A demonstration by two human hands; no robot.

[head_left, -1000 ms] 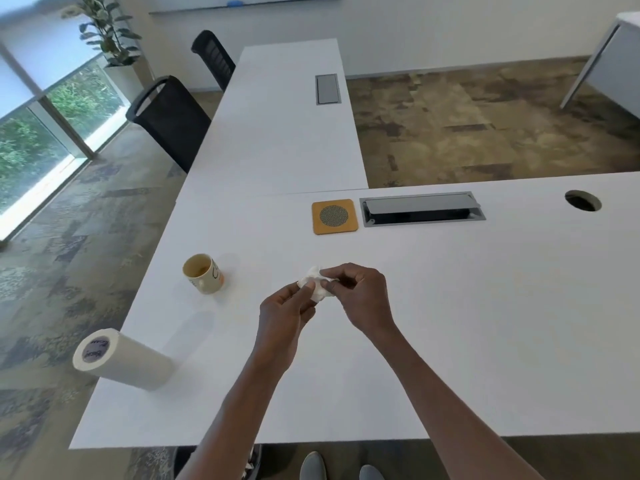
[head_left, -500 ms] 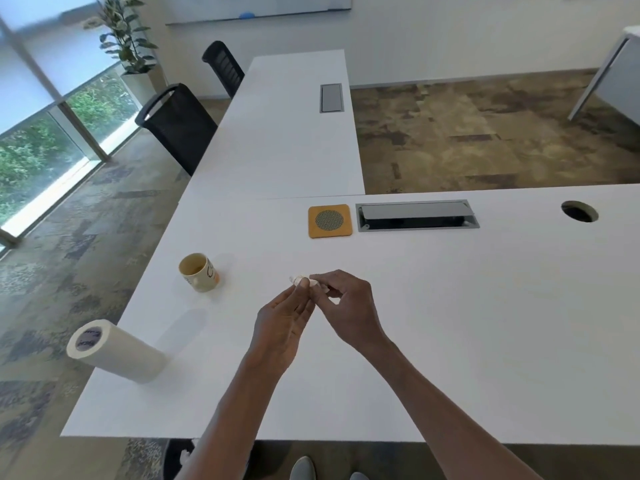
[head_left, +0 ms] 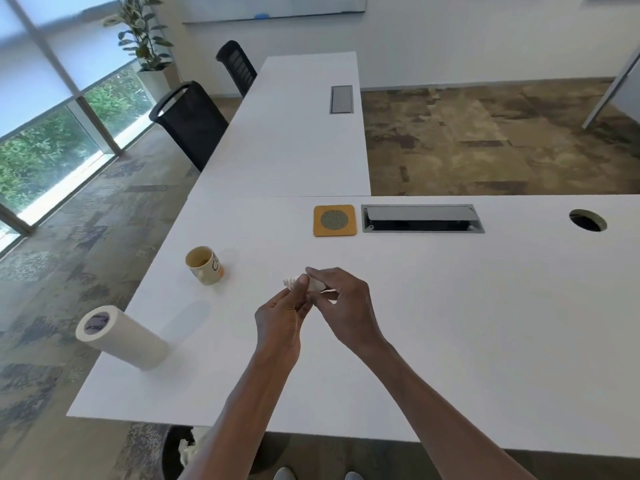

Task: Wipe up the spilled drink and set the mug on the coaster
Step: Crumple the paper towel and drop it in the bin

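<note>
Paper wad [head_left: 313,283] now tighter between hands.

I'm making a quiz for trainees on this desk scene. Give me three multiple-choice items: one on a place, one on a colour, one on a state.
1. Where is the mug?
A. on the coaster
B. on the bare table, left of the hands
C. in a hand

2. What colour is the coaster?
A. orange with a grey round centre
B. blue
C. black

3. What are the left hand and right hand doing?
A. lying flat on the table
B. lifting the paper towel roll
C. holding a crumpled white tissue together

Answers: 1 B, the mug stands apart from the coaster. 2 A, its border is orange. 3 C, both hands pinch the wad above the table.
</note>
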